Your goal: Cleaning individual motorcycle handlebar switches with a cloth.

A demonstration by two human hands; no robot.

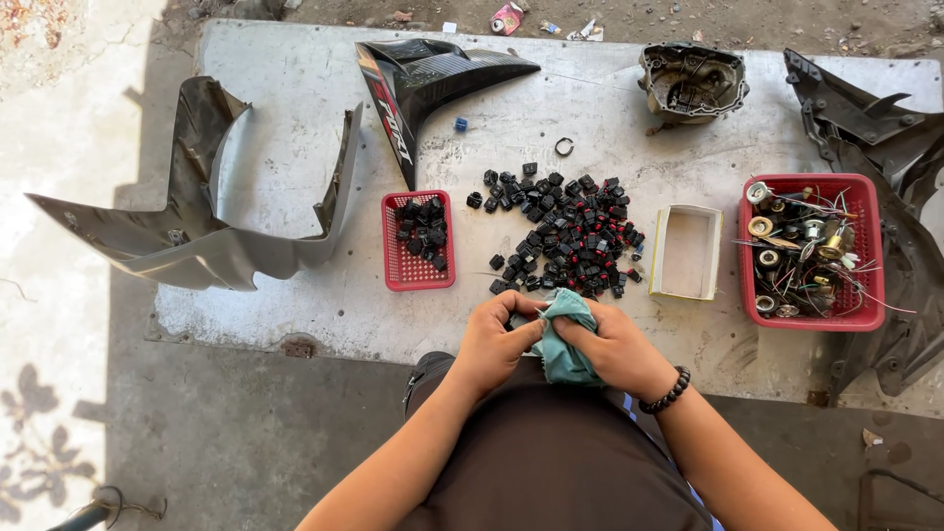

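From my seat I see both sets of fingers (518, 317) curled tight around a teal cloth (564, 339): the left hand (495, 341) pinches its near edge, the right hand (615, 346) bunches it from the other side, a dark bead bracelet (666, 391) on that wrist. I cannot tell whether anything sits inside the cloth. It hangs at the near edge of the desk (295, 147), a pale slab on rough ground. Just beyond lies a heap of small black switches (565, 231); left of it a small red basket (418, 241) holds more, right of it an empty cream tray (685, 253), then a larger red basket (812, 251) of wired parts. Scooter body panels (197, 216) flank everything.
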